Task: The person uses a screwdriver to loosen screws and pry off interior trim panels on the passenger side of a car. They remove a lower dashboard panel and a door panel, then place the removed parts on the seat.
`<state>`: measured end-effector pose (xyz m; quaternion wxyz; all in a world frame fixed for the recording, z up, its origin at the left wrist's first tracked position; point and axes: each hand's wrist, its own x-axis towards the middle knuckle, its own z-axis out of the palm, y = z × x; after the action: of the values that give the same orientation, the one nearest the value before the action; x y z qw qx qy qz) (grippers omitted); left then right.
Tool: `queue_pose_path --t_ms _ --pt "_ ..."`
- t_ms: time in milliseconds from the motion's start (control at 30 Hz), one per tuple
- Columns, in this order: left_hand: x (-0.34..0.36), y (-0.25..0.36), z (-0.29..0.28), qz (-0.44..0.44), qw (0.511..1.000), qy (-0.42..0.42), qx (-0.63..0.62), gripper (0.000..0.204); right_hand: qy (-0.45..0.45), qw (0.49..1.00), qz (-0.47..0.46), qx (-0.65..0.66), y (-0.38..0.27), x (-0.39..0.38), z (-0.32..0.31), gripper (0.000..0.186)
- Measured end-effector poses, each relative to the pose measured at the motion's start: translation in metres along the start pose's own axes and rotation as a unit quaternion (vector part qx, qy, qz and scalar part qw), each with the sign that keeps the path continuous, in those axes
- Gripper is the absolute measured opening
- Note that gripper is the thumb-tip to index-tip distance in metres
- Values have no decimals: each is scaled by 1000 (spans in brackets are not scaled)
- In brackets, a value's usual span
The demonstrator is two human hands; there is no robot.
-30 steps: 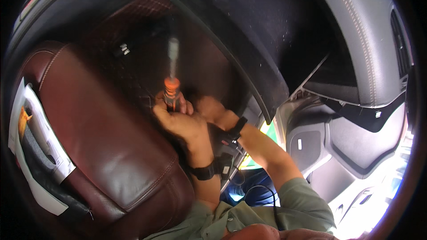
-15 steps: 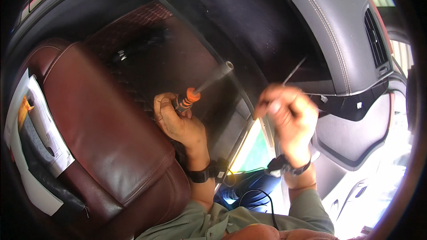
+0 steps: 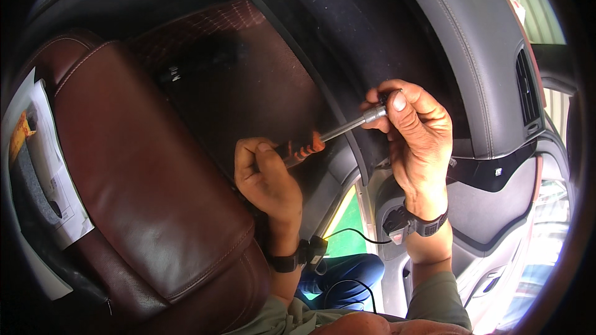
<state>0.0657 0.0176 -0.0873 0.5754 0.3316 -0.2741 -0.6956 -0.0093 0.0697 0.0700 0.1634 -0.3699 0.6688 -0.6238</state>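
Observation:
My left hand (image 3: 270, 177) is closed around the black and orange handle of a nut driver (image 3: 343, 129). Its metal shaft points up and to the right, ending in a silver socket. At that socket end my right hand (image 3: 416, 130) is closed, thumb and fingers pinched around a small dark piece (image 3: 396, 93) against the socket's mouth. The fingers mostly cover this piece, so its kind cannot be made out. Both hands are in the air above the car's footwell (image 3: 248, 99), below the dashboard.
A dark red leather seat (image 3: 155, 180) fills the left, with papers (image 3: 65, 174) on it. The grey stitched dashboard (image 3: 459, 43) with an air vent (image 3: 526, 87) curves along the right. The open car door (image 3: 490, 205) stands at lower right. A black cable (image 3: 357, 231) runs between my wrist straps.
My right hand has come to the socket's end and now pinches there; the thin rod-like streak above it is gone. The nut driver has tilted further right, and the view has shifted slightly.

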Motion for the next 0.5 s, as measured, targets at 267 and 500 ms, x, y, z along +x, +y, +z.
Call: queue_pose_path --t_ms 267,500 --pt "3 6 2 -23 1000 9 10 19 0 1000 -24 17 9 3 2 22" --pt "4 10 2 68 994 19 83 15 -19 1000 2 -24 10 10 -1 18"
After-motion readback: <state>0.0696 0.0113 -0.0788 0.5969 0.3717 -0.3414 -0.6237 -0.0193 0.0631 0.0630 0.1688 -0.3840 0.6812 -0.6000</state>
